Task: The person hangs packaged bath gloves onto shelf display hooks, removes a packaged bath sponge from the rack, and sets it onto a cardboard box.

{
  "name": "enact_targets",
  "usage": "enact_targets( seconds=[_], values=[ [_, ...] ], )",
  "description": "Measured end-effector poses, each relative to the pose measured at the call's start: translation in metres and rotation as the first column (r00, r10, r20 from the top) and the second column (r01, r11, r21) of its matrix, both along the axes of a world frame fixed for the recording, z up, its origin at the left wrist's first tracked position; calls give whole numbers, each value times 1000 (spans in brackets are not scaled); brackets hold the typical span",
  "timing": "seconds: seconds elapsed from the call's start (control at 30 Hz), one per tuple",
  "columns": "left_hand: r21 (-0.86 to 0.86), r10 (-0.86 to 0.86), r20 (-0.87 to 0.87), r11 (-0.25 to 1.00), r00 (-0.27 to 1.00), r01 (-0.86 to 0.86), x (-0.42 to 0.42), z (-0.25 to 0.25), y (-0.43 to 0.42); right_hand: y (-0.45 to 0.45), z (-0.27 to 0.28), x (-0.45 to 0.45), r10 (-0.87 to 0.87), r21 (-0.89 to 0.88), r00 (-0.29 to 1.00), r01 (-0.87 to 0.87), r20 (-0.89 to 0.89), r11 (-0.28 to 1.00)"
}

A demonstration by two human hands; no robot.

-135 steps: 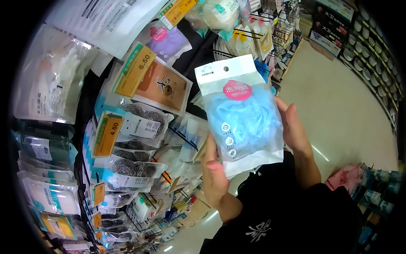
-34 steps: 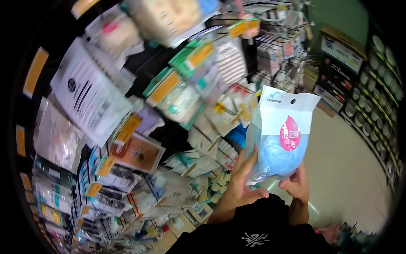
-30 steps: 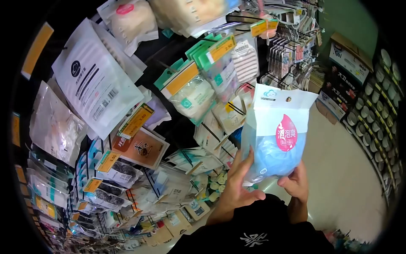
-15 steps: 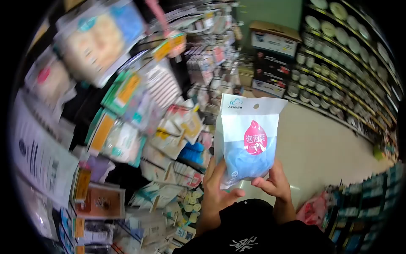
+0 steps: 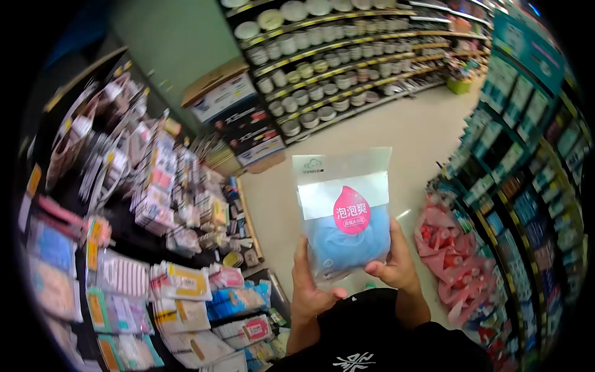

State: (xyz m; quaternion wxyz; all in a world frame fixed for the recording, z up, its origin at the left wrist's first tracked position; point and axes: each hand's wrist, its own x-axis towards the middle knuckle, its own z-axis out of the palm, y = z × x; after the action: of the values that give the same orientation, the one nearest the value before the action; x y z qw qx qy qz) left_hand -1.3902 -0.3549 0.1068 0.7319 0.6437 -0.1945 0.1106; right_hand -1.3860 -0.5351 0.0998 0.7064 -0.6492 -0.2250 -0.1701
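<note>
A packaged blue bath puff [image 5: 347,239] is held upright in front of me, a pink drop-shaped label with white characters on its clear front and a pale flap along the top. My left hand [image 5: 312,291] grips the lower left edge of the pack, its thumb bent in below the bottom corner. On the lower right side my right hand [image 5: 398,263] is closed on the same pack, thumb at the front. The fingers behind the pack are partly hidden.
Hanging packs [image 5: 121,273] fill the rack at left. Stacked boxes [image 5: 238,118] stand at its far end, before shelves of bowls [image 5: 322,65]. A pink plastic-wrapped pile [image 5: 452,260] sits low beside the right-hand shelving [image 5: 527,111]. Pale floor [image 5: 372,133] runs between.
My view has swung to the right, so the left rack sits lower and the right shelving shows more. The bath puff pack has shifted slightly left and down, still in both hands.
</note>
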Motion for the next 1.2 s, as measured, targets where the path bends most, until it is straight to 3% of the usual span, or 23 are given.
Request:
enact_targets(
  seconds=[0.17, 0.27, 0.33, 0.47, 0.67, 0.73, 0.87, 1.2],
  values=[
    [-8, -265, 39, 964, 964, 265, 22, 14, -74, -73, -2, -18, -140, 29, 990, 139, 17, 990],
    [285, -260, 195, 937, 946, 199, 44, 4, -91, -96, -9, -25, -241, -20, 970, 241, -12, 970],
    [265, -250, 158, 943, 955, 203, 48, 0, -99, -111, -11, -24, -218, -112, 974, 210, -68, 971],
    [203, -225, 92, 958, 970, 202, 60, -1, -94, -102, -11, 1, -224, -132, 974, 226, 33, 965],
    [299, -108, 69, 951, 992, 82, 96, 8, -60, -61, -1, 41, -272, -215, 962, 270, 22, 939],
    [205, -169, 49, 966, 984, 156, 111, 20, -46, -44, 9, 50, -307, -262, 950, 311, 58, 913],
    [96, -196, 106, 978, 975, 186, 144, 22, -22, -9, 16, 67, -306, -203, 951, 294, -34, 934],
    [107, -197, 175, 978, 965, 180, 217, 19, 58, 78, 1, 127, -336, -97, 932, 325, -136, 941]
  ],
)
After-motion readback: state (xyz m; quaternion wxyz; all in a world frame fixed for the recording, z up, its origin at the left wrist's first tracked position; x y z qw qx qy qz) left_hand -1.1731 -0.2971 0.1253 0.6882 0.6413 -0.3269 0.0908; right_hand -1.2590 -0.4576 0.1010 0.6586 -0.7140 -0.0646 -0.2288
